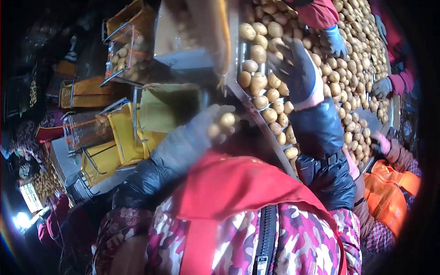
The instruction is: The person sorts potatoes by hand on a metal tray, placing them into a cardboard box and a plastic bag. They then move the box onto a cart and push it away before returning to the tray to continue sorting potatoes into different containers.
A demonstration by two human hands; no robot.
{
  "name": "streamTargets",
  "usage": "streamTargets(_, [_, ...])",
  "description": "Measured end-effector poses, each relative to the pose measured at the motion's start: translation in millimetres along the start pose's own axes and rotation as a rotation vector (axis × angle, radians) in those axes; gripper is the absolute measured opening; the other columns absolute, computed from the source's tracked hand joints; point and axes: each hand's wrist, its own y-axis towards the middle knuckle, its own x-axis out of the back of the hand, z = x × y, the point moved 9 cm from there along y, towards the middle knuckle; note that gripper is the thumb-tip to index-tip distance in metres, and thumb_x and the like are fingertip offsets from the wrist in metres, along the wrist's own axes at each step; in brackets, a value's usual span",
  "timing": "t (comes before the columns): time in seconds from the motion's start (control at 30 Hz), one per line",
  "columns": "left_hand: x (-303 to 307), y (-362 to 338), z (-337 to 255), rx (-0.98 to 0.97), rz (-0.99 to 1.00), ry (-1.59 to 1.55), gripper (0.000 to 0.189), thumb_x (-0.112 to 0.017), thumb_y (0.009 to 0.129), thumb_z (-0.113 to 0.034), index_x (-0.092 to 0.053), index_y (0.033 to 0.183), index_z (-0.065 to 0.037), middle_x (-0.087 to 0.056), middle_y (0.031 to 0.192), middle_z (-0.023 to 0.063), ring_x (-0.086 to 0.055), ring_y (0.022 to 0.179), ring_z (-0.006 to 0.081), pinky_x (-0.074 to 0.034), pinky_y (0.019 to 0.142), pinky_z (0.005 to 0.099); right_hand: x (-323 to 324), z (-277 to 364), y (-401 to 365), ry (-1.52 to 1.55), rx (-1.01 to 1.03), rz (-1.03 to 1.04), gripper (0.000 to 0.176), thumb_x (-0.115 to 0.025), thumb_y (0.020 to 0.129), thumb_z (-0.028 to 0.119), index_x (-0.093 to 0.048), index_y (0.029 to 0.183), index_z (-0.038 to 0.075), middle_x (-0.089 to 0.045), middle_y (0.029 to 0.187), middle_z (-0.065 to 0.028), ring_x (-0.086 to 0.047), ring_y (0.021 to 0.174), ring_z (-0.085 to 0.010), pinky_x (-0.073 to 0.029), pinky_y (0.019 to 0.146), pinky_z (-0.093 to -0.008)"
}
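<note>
My left hand [201,133], in a grey glove and blurred, holds a couple of potatoes [227,120] beside the metal edge of the sorting table [256,112]. A yellow-green basket [167,107] stands just left of it. My right hand [298,73], gloved in grey and white, is over the potatoes [258,81] on the table, its fingers spread and nothing visible in them. Potatoes lie around and below its fingers.
Co-workers' gloved hands [334,41] reach over the table from the top and right. A person in an orange vest [387,192] is at the right. Yellow baskets [121,133], a potato-filled crate [123,62] and a cardboard box [185,57] stand at the left.
</note>
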Motion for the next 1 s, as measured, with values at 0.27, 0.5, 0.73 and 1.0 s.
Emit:
streamTargets(0.27, [80.4,-46.1,-60.5,-0.402,-0.306,0.403,0.045,-0.057,0.107,-0.037,-0.056,0.142,-0.009,-0.066,0.119,0.0106,-0.063,0.084,0.0104,-0.052,0.062,0.0198,113.8,-65.7,-124.3,-1.141,0.285,-0.23,0.036,-0.067,0.098,0.021,-0.064,0.131,0.005,-0.071,0.111,-0.0166,-0.07,0.101,-0.0303,-0.056,0.087,-0.0397])
streamTargets(0.5, [-10.8,-6.5,-76.2,-0.621,-0.352,1.499,0.046,-0.078,0.089,-0.021,-0.066,0.131,-0.006,-0.064,0.128,0.0193,-0.068,0.109,0.0308,-0.055,0.097,0.0411,90.9,-77.9,-178.5,-1.603,0.384,0.191,0.053,-0.075,0.084,0.03,-0.062,0.132,0.014,-0.054,0.144,-0.0143,-0.045,0.139,-0.0403,-0.036,0.113,-0.0561])
streamTargets(0.73, [-196.1,116.5,-31.5,-1.165,0.129,2.147,0.062,-0.08,0.086,-0.034,-0.06,0.14,-0.01,-0.054,0.144,0.0232,-0.049,0.132,0.0459,-0.042,0.112,0.0535,265.7,-56.0,-222.6,-1.564,-0.01,-0.623,0.074,-0.066,0.092,0.053,-0.047,0.154,0.016,-0.039,0.162,-0.0186,-0.031,0.151,-0.0445,-0.025,0.121,-0.0587])
streamTargets(1.0, [-259.6,237.3,-3.3,-0.753,-0.188,2.506,0.08,-0.063,0.085,-0.072,-0.045,0.155,-0.037,-0.022,0.168,0.0141,-0.022,0.15,0.0505,-0.026,0.119,0.0664,221.7,-94.4,-313.9,-1.456,-0.164,-0.596,0.074,-0.069,0.092,0.043,-0.046,0.154,0.009,-0.037,0.159,-0.0291,-0.033,0.147,-0.0499,-0.024,0.121,-0.0603])
